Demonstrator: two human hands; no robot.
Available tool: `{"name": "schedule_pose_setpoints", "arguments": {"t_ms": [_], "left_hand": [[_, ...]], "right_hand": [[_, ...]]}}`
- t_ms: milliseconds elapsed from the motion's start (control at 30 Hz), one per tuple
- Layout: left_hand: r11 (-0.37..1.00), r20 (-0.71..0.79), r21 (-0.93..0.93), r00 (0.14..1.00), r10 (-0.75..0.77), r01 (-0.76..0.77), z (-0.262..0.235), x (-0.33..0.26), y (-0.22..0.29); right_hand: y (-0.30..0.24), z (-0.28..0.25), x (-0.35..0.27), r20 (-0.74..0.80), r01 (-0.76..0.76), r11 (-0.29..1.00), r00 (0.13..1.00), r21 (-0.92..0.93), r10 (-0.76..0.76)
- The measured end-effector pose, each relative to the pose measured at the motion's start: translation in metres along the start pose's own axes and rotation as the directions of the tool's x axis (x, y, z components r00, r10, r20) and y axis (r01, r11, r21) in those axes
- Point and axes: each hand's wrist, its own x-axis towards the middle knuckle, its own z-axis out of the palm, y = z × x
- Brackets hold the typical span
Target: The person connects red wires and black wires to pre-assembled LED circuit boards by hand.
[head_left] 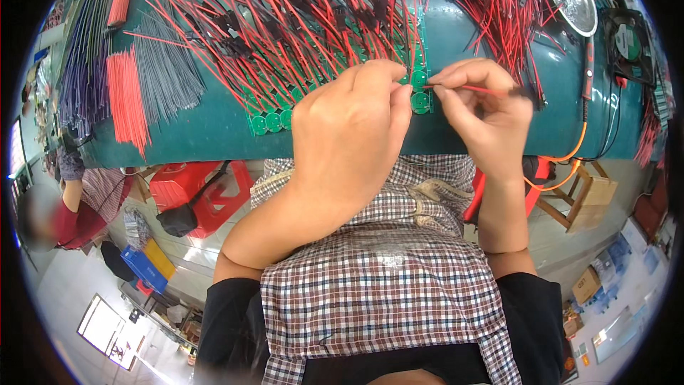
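Observation:
My right hand (488, 100) pinches a red wire (470, 88) between thumb and fingers. A dark, blurred part shows by the wire's outer end. The tip points at a panel of small round green circuit boards (421, 104). My left hand (349, 117) lies over the panel's near side with thumb and forefinger pressed together. Whatever it grips, if anything, is hidden. Many red and black wires (285, 25) with black connectors stand up from the panel and lean over it, left of and beyond my hands.
A heap of red and black wires (499, 7) lies at the far right. Beside it are a round metal dish (572, 0), a soldering iron (588, 71) with an orange cable, and a black fan (627, 41). Red wires (128, 100) and grey wires (165, 64) lie left. Another person (85, 199) sits at left.

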Motion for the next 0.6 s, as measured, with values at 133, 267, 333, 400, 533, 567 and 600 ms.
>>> {"name": "schedule_pose_setpoints", "arguments": {"t_ms": [133, 267, 333, 400, 533, 567, 600], "left_hand": [[0.982, -0.039, -0.173, 0.996, -0.086, 0.078, -0.027, -0.003, -0.001], [0.968, -0.254, -0.189, 0.943, -0.213, 0.167, -0.072, -0.005, -0.027], [0.962, -0.359, -0.155, 0.895, -0.266, 0.224, -0.098, -0.003, -0.056], [0.948, -0.447, -0.088, 0.839, -0.312, 0.306, -0.124, -0.003, -0.088], [0.853, -0.511, 0.148, 0.777, -0.367, 0.500, -0.171, -0.014, -0.158], [0.744, -0.535, 0.297, 0.750, -0.390, 0.599, -0.181, -0.019, -0.176], [0.743, -0.533, 0.318, 0.759, -0.373, 0.589, -0.192, -0.025, -0.193]], "right_hand": [[0.009, 0.006, 0.002, -0.007, 0.087, 0.993, 0.996, -0.085, -0.087], [0.011, 0.006, 0.001, -0.007, 0.119, 0.990, 0.993, -0.081, -0.120], [0.012, 0.006, 0.001, -0.008, 0.126, 0.988, 0.992, -0.089, -0.127], [0.013, 0.005, 0.001, -0.010, 0.133, 0.986, 0.991, -0.096, -0.135], [0.014, 0.005, 0.000, 0.016, 0.144, 0.983, 0.990, -0.116, -0.143], [0.014, 0.005, 0.000, 0.005, 0.139, 0.984, 0.990, -0.112, -0.139], [0.014, 0.005, 0.000, 0.018, 0.150, 0.981, 0.989, -0.120, -0.149]]}}
